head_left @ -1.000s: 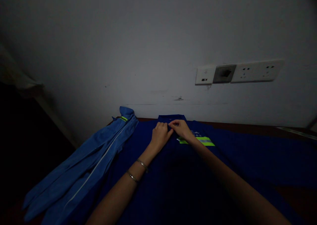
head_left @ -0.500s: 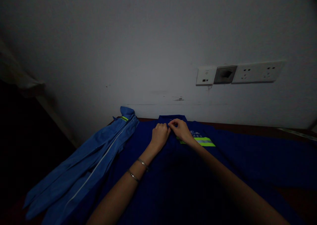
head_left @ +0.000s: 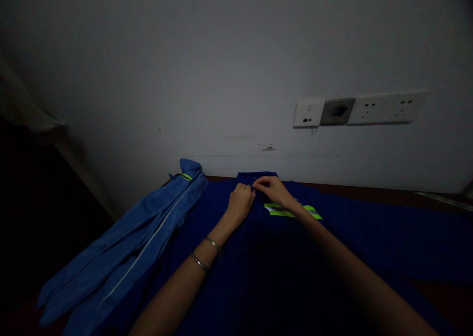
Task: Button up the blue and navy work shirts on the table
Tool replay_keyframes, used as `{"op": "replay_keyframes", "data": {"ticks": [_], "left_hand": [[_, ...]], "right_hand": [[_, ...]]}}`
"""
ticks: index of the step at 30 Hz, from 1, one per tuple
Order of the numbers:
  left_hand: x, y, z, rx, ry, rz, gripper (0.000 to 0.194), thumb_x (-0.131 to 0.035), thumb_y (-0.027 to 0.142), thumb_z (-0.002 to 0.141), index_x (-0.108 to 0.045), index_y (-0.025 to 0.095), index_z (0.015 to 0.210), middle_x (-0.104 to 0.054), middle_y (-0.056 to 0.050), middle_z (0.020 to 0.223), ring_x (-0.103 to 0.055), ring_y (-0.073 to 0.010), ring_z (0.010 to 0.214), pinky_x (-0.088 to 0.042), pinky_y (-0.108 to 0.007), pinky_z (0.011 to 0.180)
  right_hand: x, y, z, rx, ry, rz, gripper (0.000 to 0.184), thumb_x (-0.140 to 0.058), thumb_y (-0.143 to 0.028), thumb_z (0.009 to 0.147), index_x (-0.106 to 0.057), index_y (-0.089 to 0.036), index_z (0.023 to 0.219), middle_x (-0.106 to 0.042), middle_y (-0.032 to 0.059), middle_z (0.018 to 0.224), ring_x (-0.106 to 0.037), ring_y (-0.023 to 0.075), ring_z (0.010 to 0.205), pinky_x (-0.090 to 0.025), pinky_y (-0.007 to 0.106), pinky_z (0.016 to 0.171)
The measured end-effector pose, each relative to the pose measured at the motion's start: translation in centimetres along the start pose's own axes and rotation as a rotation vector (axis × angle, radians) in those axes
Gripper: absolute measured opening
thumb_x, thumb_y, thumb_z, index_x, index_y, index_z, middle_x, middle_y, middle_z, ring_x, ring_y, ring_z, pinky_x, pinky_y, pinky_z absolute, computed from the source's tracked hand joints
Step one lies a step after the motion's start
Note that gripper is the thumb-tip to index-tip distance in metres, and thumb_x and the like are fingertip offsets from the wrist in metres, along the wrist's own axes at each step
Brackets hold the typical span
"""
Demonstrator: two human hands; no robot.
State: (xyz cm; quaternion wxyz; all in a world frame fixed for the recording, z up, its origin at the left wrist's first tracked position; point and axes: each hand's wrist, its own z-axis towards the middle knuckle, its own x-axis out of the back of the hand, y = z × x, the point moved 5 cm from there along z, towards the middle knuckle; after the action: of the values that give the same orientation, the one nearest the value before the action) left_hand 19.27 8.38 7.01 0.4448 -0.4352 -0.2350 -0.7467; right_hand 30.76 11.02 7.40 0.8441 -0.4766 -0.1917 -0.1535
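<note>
A dark blue work jacket lies spread out flat, its collar near the wall and a yellow-green reflective strip across the chest. My left hand is closed on the front of the jacket just below the collar, with two bracelets on its wrist. Close beside it, my right hand pinches thumb and forefinger together at the front opening. Whatever lies between those fingertips is too small and dark to make out. My right wrist and hand cover part of the strip and the chest print.
To the left lies a folded lighter blue garment with white piping and a small reflective strip. Behind the jacket rises a pale wall with a row of sockets at right. A dark brown surface edge runs along the wall.
My right hand has shifted slightly up and right, its wrist turned, covering the chest print and uncovering more of the strip's left end. My left hand has moved very slightly right and remains closed.
</note>
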Motion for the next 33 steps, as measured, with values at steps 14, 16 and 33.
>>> {"op": "replay_keyframes", "data": {"ticks": [14,16,33], "left_hand": [[0.0,0.2,-0.1,-0.035,0.021,-0.11,0.017,-0.04,0.02,0.086,-0.055,0.012,0.085,-0.059,-0.01,0.087,-0.053,-0.0199,0.087,-0.044,-0.031,0.076],[0.0,0.2,-0.2,-0.041,0.017,-0.121,0.016,-0.041,0.019,0.086,-0.055,0.012,0.086,-0.059,-0.01,0.088,-0.053,-0.0202,0.088,-0.044,-0.032,0.077],[-0.7,0.0,-0.2,-0.119,-0.047,-0.02,0.019,-0.042,0.02,0.086,-0.059,0.011,0.084,-0.06,-0.01,0.08,-0.056,-0.019,0.082,-0.047,-0.028,0.07]], "right_hand": [[2.3,-2.2,-0.1,0.078,0.04,0.001,0.019,-0.056,-0.018,0.073,-0.062,-0.015,0.09,-0.065,0.0043,0.081,-0.06,0.0137,0.076,-0.045,0.026,0.068],[2.0,-2.4,-0.2,0.099,-0.006,-0.048,0.02,-0.054,-0.013,0.071,-0.061,-0.015,0.09,-0.064,0.0038,0.08,-0.059,0.013,0.074,-0.045,0.025,0.069],[0.9,-2.6,-0.7,0.198,-0.137,-0.399,0.032,-0.053,-0.01,0.073,-0.056,-0.016,0.105,-0.066,0.0018,0.078,-0.06,0.0143,0.073,-0.043,0.026,0.072]]}}
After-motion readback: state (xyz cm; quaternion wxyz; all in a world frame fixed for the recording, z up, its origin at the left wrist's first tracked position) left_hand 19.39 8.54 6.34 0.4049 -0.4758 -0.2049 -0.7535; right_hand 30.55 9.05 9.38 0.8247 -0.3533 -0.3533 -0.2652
